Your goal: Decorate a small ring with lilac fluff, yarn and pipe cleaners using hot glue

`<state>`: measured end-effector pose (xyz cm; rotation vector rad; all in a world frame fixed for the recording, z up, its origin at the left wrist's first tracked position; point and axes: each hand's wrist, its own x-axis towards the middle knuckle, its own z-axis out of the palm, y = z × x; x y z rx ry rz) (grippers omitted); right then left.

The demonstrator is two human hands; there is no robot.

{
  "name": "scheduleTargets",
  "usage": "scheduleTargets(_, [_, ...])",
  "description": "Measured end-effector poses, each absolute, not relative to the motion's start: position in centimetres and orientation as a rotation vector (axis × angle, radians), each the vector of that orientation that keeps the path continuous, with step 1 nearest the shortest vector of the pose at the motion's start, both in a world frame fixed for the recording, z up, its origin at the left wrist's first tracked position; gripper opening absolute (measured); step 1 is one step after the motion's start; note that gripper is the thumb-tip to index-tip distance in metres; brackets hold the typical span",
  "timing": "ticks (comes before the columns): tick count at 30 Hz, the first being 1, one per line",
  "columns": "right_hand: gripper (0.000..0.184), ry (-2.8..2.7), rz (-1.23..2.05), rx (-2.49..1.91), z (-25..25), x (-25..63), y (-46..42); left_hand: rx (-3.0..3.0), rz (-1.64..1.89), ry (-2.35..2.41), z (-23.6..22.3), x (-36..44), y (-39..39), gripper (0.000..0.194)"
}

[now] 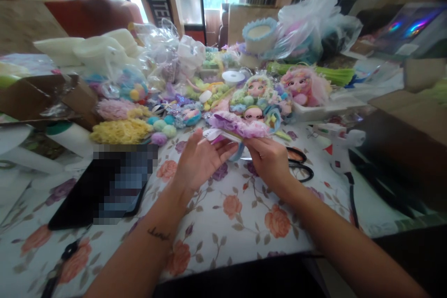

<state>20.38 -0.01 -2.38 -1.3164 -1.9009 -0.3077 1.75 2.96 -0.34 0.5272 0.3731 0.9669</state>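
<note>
My right hand [270, 159] is closed on the edge of a lilac and pink ruffled fabric piece [240, 125], held just above the table. My left hand [200, 159] is turned palm up at its left side, thumb raised and fingers stretched toward it; whether those fingertips touch it I cannot tell. A strip of light blue ribbon [238, 152] hangs below the piece, between the hands. Black-handled scissors [301, 172] lie beside my right hand, their blades partly hidden behind it. Just beyond sit dolls' heads, one with pale green hair [256, 87] and one with pink hair [300, 84].
A tablet [77, 191] lies at left on the flowered tablecloth [232, 228]. Yellow frilly trim [120, 131] and pompoms [164, 128] are behind it. At right is a white glue gun [344, 142] with a dark cord. A ribbon spool [233, 77] and plastic bags [314, 28] crowd the back.
</note>
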Motion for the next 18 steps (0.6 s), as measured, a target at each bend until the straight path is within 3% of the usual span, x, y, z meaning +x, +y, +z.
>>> scheduleTargets(7, [0.028,-1.947,-0.323,-1.270,-2.5,20.2,-0.1,0.639,1.065,0.573,-0.8,2.9,2.7,0.005])
scheduleTargets(18, [0.026,-1.978,-0.346,-1.219,-2.5,19.8,-0.2,0.509,1.172,0.703,-0.6,3.7,2.6,0.008])
